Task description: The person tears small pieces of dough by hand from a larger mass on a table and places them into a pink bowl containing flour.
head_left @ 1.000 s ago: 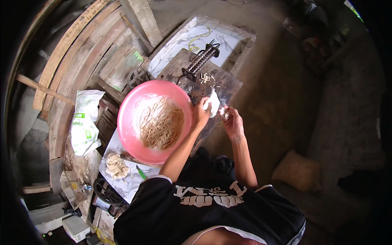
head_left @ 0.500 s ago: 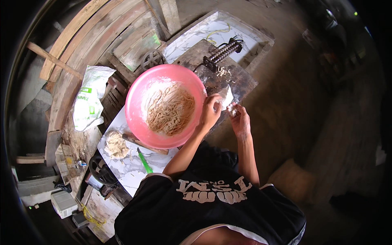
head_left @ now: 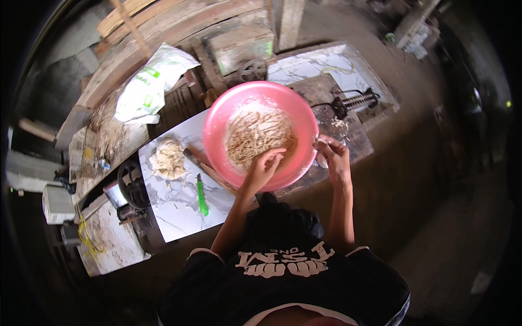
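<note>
A pink basin (head_left: 217,146) holds a heap of floured brown noodle strands (head_left: 261,133). My left hand (head_left: 265,166) is inside the basin's near side, just over the noodles. Its fingers are bent and pressed together, and what they hold, if anything, is hidden. At the basin's right rim, my right hand (head_left: 334,157) has its fingers pinched. Something pale shows below those fingers, too small to name. Beyond it, a black ridged roller device (head_left: 356,102) lies on a dark board (head_left: 356,138), with noodle scraps (head_left: 340,126) beside it.
On the marble-patterned table (head_left: 176,217) left of the basin lie a lump of dough (head_left: 167,158), a green utility knife (head_left: 202,195) and a wooden bar (head_left: 209,171). A white sack (head_left: 149,89) is at far left. Black wheels (head_left: 133,185) stand beside the table.
My left hand has moved from beside the basin to over the noodles, and the white flat thing it held no longer shows there. The right hand is now at the rim. The view has shifted.
</note>
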Demonstrator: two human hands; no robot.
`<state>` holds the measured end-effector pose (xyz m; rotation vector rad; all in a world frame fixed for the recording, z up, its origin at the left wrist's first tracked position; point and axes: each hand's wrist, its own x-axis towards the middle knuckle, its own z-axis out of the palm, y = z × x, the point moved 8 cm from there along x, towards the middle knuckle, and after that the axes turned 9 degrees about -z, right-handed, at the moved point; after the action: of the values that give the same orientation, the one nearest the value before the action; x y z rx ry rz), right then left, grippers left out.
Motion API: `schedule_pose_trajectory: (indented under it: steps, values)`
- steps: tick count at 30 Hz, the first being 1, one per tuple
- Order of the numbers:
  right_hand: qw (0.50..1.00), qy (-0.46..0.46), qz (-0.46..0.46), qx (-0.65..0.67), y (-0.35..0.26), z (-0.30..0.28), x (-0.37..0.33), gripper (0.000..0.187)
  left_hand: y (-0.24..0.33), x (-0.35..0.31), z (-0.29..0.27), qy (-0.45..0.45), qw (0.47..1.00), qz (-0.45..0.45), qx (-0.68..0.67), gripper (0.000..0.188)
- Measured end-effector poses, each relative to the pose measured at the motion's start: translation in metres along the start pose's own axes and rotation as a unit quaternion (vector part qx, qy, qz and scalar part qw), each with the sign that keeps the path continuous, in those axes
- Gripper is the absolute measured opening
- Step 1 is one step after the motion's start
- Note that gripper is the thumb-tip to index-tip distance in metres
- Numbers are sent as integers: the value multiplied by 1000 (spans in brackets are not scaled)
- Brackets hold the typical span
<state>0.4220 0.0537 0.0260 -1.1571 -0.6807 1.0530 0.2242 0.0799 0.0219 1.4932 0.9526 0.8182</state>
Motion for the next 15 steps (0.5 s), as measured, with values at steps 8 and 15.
schedule_pose_trajectory:
  steps: [8, 15]
  values:
    - [814, -237, -335, -412, -73, 160, 28, 16, -14, -34, -89, 179, 981, -7, 70, 21]
    - [759, -229, -384, -474, -91, 156, 32, 11, -24, -31, -97, 144, 987, -25, 65, 20]
